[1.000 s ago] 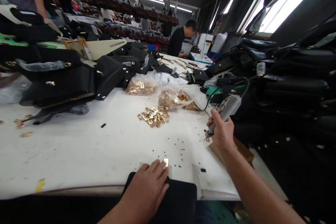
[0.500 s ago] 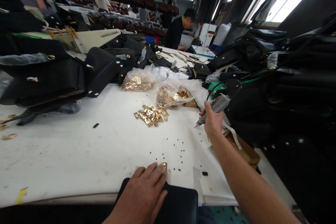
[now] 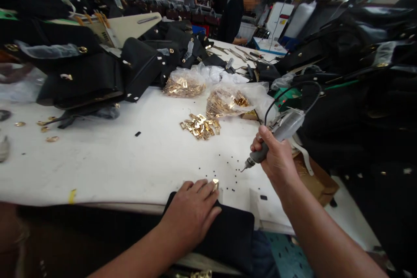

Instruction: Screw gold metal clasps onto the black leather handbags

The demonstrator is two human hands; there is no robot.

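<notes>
My right hand (image 3: 276,152) is wrapped round a grey electric screwdriver (image 3: 288,126). Its thin bit points down and left, above the table near some tiny black screws (image 3: 236,176). With fingers stretched out, my left hand (image 3: 192,208) lies flat on a black leather piece (image 3: 233,230) at the table's front edge. Its fingertips touch a small gold metal plate (image 3: 215,183) at the far edge of that piece. Beyond the hands, a loose pile of gold plates (image 3: 201,127) rests on the white table (image 3: 107,169).
Plastic bags of gold fittings (image 3: 184,84) stand behind the pile. Black bags (image 3: 87,78) are heaped on the left, more black goods (image 3: 358,139) on the right. A cardboard box (image 3: 314,180) sits beside my right forearm. Another person (image 3: 233,15) works at the far end.
The screwdriver has come down and left, its bit closer to my left hand. My left hand stays on the leather piece and gold plate. The whole view has shifted.
</notes>
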